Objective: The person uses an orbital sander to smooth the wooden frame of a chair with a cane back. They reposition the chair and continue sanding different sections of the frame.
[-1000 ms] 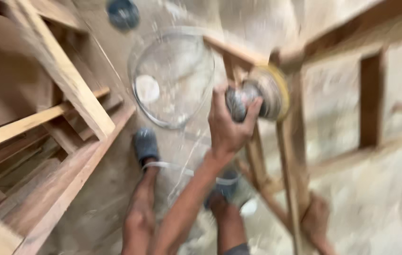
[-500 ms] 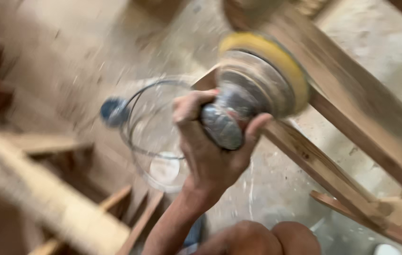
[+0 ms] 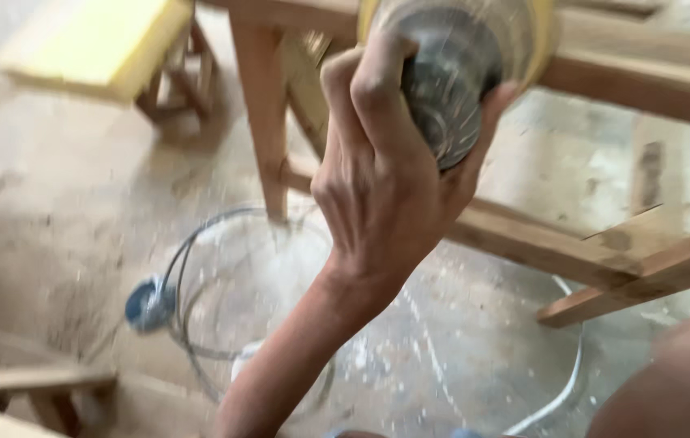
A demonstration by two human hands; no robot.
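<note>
1. We see one hand [image 3: 385,178] raised at upper centre; we take it for the right, though the arm's origin is cut off at the bottom edge.
2. No left hand shows. A bare limb [image 3: 669,381] fills the lower right corner, too cropped to identify.
3. The sander [image 3: 450,73] is cut off by the top edge; its yellow-rimmed disc is blurred.
4. Our fingers [image 3: 361,89] curl tightly round the sander's dark ribbed body on its left side, the thumb pressing on its right, so the body sits in the closed grip.
5. The disc lies against a wooden frame [image 3: 621,81] at upper right.
6. On the dusty floor [image 3: 53,211] below lies a wire fan guard [image 3: 199,268], blurred.
</note>
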